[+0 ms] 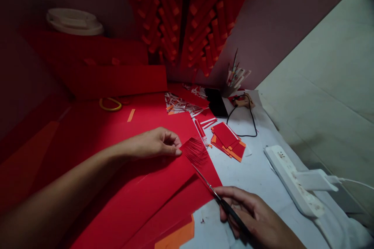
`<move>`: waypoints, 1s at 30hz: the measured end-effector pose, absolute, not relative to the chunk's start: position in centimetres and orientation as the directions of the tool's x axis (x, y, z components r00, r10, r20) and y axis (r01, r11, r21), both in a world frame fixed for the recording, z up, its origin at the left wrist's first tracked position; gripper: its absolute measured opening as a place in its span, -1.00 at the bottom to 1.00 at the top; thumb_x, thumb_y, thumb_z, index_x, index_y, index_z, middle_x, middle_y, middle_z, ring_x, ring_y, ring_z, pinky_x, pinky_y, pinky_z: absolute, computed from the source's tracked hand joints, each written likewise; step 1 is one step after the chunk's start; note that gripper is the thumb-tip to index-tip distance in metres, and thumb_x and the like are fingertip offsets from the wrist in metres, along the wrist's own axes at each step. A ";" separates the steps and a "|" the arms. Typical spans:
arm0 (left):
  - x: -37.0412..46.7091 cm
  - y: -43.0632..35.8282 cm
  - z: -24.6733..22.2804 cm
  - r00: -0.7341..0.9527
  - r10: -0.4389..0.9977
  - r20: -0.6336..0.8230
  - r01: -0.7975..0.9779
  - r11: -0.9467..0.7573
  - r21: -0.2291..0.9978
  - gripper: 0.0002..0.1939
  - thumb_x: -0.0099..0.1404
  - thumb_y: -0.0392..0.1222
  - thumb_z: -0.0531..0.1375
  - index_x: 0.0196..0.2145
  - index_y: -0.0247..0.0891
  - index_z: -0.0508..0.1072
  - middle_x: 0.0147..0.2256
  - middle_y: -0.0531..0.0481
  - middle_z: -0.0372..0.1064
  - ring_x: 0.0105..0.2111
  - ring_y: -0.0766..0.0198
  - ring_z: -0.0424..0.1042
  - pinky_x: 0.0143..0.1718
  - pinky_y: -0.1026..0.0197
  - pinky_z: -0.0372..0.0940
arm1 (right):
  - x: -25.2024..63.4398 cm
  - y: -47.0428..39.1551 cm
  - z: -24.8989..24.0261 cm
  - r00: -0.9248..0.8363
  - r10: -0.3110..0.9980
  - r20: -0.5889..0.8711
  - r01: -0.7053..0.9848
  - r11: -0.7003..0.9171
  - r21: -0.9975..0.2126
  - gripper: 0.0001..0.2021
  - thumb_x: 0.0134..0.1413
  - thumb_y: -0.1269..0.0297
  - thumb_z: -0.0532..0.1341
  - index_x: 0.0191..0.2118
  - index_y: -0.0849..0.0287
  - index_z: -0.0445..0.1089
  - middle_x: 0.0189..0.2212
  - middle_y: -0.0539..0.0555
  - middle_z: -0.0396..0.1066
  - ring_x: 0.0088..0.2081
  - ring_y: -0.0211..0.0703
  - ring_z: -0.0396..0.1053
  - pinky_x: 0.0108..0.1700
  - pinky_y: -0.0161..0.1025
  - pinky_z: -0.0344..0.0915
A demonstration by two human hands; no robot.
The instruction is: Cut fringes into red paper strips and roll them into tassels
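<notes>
A long sheet of red paper (152, 179) lies across the table, its far right end cut into a fringe of thin strips (195, 151). My left hand (165, 143) is closed at that end, thumb and fingers pinching the paper's edge beside the fringe. Black-handled scissors (230, 211) are in my right hand (245, 212), fingers wrapped round the handles. Their blades point up and left, with the tips at the sheet's edge just below the cut strips. More red paper lies beneath the sheet.
Red and orange cards (228, 140), paper scraps (184, 103), a black phone (216, 102) and a pen cup (230, 88) sit beyond my hands. Right is a white power strip (292, 186); back left are yellow-handled scissors (119, 107) and a red box (119, 79). Red rolled-paper pieces (204, 27) hang above.
</notes>
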State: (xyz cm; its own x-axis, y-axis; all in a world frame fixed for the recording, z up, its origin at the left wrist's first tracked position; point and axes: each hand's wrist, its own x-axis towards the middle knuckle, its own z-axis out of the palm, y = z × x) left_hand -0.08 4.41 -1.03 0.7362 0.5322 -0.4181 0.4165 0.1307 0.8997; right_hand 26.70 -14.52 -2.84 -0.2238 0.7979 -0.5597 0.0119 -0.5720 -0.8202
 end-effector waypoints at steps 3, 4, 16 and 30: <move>-0.1 4.5 -1.0 0.734 0.536 -0.416 0.422 0.120 0.899 -0.68 0.19 0.02 0.28 -0.50 -0.26 0.34 -0.61 0.13 0.26 -0.59 0.38 0.22 -0.54 0.33 0.06 | 26.2 -14.5 -2.7 -0.204 0.812 -0.547 0.032 -0.553 -0.833 -0.67 0.21 0.24 0.27 0.08 0.09 0.44 -0.34 0.02 0.44 -0.47 -0.32 0.24 -0.45 -0.37 0.14; -0.2 4.6 -1.0 0.735 0.535 -0.416 0.425 0.115 0.898 -0.67 0.19 0.03 0.28 -0.50 -0.26 0.34 -0.61 0.13 0.26 -0.58 0.38 0.23 -0.53 0.33 0.07 | 26.0 -14.5 -2.6 -0.191 0.814 -0.549 0.043 -0.552 -0.833 -0.66 0.20 0.26 0.27 0.09 0.10 0.44 -0.34 0.02 0.43 -0.45 -0.30 0.25 -0.44 -0.37 0.15; 0.0 4.7 -0.5 0.705 0.531 -0.471 0.461 0.162 0.872 -0.63 0.12 0.09 0.33 -0.47 -0.28 0.41 -0.58 0.11 0.29 -0.55 0.35 0.29 -0.49 0.31 0.14 | 25.0 -14.1 -1.7 -0.158 0.845 -0.512 0.084 -0.505 -0.859 -0.57 -0.01 0.33 0.29 0.05 0.16 0.48 -0.32 0.07 0.42 -0.29 -0.13 0.34 -0.26 -0.24 0.26; -0.1 4.8 -0.9 0.709 0.527 -0.469 0.436 0.195 0.879 -0.66 0.12 0.07 0.35 -0.41 -0.26 0.43 -0.54 0.13 0.30 -0.55 0.36 0.30 -0.45 0.27 0.23 | 24.7 -13.8 -1.3 -0.134 0.873 -0.468 0.134 -0.452 -0.882 -0.54 -0.05 0.39 0.24 0.05 0.12 0.50 -0.35 0.09 0.45 -0.34 -0.10 0.37 -0.31 -0.23 0.36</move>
State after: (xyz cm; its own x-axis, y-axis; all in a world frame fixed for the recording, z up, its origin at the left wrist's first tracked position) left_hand -0.10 4.81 -0.85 0.7092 0.5266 -0.4688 0.4360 0.1949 0.8786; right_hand 24.68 -13.85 -1.27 -0.1339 0.8733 -0.4684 0.1336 -0.4525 -0.8817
